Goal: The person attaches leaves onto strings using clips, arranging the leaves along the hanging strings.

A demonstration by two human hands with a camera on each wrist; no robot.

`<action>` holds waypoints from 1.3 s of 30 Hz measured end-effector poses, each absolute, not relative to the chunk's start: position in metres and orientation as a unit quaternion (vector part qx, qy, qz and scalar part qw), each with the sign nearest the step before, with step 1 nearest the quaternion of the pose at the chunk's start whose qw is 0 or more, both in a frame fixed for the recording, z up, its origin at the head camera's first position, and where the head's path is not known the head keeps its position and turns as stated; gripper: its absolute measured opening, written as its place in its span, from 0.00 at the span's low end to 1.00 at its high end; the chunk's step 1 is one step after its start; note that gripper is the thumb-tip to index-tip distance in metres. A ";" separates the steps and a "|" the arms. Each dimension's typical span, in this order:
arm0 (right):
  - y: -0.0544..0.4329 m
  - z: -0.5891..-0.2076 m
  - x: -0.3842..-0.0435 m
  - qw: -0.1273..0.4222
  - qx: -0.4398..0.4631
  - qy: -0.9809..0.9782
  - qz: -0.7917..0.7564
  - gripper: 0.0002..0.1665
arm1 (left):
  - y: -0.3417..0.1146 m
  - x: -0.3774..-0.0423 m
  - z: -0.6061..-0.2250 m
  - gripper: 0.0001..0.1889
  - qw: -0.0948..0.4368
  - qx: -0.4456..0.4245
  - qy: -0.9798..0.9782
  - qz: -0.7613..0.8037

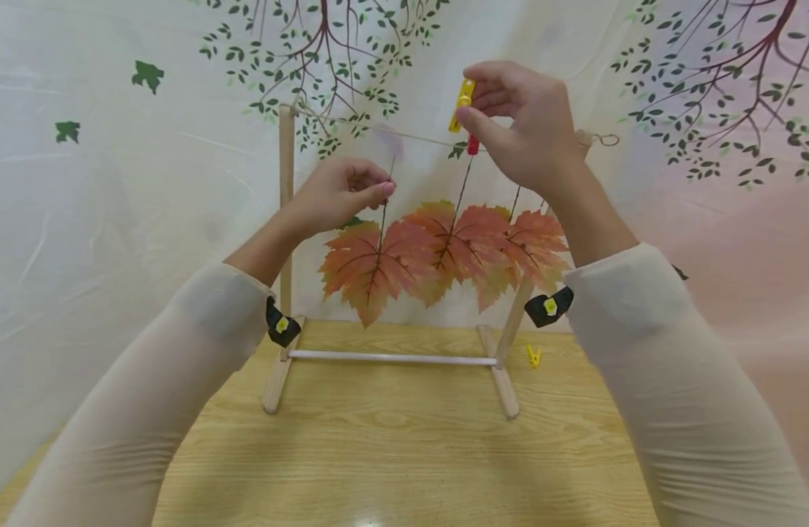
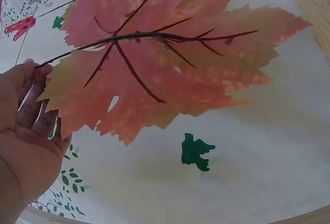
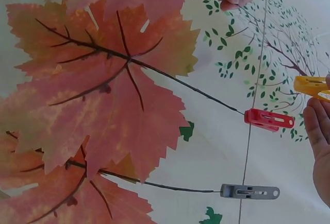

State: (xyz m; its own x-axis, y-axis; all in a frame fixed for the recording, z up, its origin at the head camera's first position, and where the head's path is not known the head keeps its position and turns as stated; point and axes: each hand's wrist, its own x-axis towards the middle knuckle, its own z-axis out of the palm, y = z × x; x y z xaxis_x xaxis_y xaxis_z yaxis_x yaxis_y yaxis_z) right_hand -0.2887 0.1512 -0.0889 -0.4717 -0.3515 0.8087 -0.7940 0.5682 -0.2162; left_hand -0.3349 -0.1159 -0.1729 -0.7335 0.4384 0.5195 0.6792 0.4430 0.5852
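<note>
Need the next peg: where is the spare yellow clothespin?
Head view: spare yellow clothespin lies on the wooden table, just right of the rack's right foot.

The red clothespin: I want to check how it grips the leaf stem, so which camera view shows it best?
The right wrist view: the red clothespin fills it, clamped on the string with a stem at its jaws. The head view shows only a red sliver under the right hand; the left wrist view shows it small, in a corner.

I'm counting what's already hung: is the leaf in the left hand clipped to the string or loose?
Loose. The left hand pinches the leaf's stem; no peg is on it. The right hand holds the yellow peg above the string.
</note>
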 end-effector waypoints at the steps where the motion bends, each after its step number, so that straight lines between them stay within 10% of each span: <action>1: 0.150 -0.089 -0.289 0.370 0.356 -0.805 0.297 0.24 | -0.116 -0.335 -0.173 0.14 0.148 -0.332 -0.837 -0.410; 39: 0.107 -0.096 -0.316 0.329 0.336 -0.831 0.298 0.19 | -0.091 -0.358 -0.164 0.13 0.173 -0.346 -0.798 -0.462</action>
